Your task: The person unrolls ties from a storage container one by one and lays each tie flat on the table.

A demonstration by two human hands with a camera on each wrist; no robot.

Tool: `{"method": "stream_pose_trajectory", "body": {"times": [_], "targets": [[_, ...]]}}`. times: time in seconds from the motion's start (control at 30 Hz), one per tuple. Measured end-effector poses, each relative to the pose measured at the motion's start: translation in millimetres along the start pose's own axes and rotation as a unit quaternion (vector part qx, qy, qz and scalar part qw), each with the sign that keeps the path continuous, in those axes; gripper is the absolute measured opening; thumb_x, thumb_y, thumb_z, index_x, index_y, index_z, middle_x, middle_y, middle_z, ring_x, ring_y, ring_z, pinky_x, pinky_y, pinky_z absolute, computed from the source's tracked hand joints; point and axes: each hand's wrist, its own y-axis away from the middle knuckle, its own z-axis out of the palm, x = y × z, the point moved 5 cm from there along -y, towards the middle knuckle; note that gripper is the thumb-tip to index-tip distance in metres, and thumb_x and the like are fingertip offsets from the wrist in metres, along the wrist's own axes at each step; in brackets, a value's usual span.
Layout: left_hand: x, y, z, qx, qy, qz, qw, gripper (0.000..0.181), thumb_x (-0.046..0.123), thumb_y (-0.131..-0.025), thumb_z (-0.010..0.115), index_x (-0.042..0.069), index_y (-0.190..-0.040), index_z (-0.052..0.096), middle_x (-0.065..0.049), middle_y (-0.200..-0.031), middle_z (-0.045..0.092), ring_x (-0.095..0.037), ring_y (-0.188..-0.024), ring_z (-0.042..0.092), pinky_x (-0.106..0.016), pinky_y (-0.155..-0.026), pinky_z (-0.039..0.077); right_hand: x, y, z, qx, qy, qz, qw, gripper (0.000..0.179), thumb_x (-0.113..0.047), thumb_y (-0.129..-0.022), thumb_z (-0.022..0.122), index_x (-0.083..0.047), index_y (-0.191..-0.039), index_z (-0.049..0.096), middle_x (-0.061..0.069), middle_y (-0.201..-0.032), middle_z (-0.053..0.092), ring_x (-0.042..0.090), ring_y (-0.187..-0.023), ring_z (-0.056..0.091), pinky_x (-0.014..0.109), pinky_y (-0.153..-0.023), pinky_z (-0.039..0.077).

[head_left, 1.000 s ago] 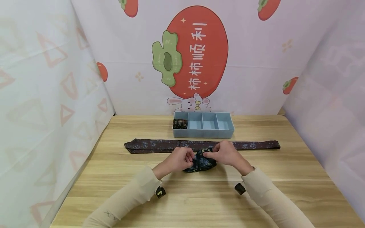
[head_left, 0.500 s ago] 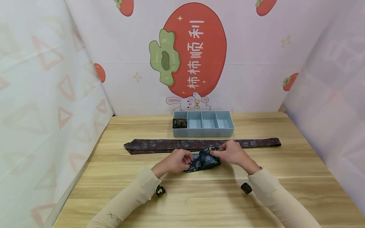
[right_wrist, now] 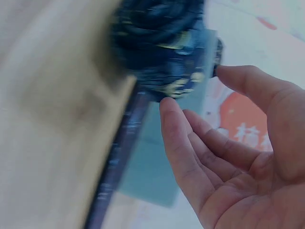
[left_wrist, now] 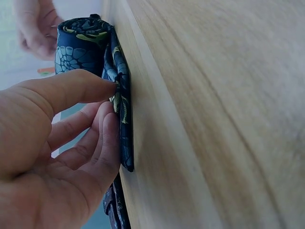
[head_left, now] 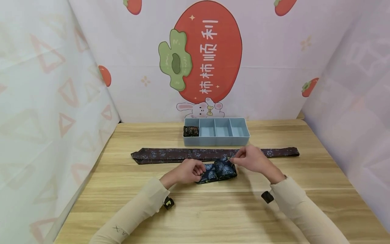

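A dark blue necktie with pale blue flowers, mostly wound into a roll, sits on the table with a short flat end to its left. My left hand pinches that flat end between thumb and fingers, as the left wrist view shows at the tie's edge. At the roll's right side is my right hand, thumb and index finger apart. In the right wrist view, the index fingertip lies at the roll's edge, the thumb clear of it. Whether the fingertip touches is hard to tell.
Behind the roll a dark maroon floral necktie lies stretched across the table. Farther back stands a light blue divided box, with a rolled black patterned necktie in its leftmost compartment. Printed cloth walls border the back and sides.
The loose bundle has become a neater roll, slightly farther right. My right hand has moved right and drawn its fingers off the roll's top. The left hand has stayed at the flat end.
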Motion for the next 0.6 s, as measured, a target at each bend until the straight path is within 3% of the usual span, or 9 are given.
{"method": "stream_pose_trajectory", "body": {"times": [0.2,0.6], "targets": [[0.3,1.1,-1.5,-0.002,0.010,-0.004,0.9999,0.023,-0.002,-0.092,0.073,0.008,-0.113,0.075,-0.003,-0.104,0.072,-0.010,-0.091,0.066,-0.023,-0.081,0.060,-34,-5.8,-3,-0.011,0.006,-0.055,0.9984,0.025,-0.024,-0.095,0.079,-0.002,-0.105,0.078,0.008,-0.095,0.079,0.015,-0.081,0.073,0.037,-0.073,0.064],[-7.1,3.6,-1.5,-0.008,0.000,0.012,0.9999,0.023,0.002,-0.091,0.074,0.009,-0.112,0.076,-0.002,-0.102,0.073,-0.009,-0.090,0.068,-0.021,-0.080,0.060,-63,-2.8,36,-0.057,0.049,-0.146,0.9864,0.028,-0.013,-0.091,0.083,0.001,-0.114,0.076,0.010,-0.103,0.077,0.013,-0.088,0.072,0.027,-0.079,0.062]]}}
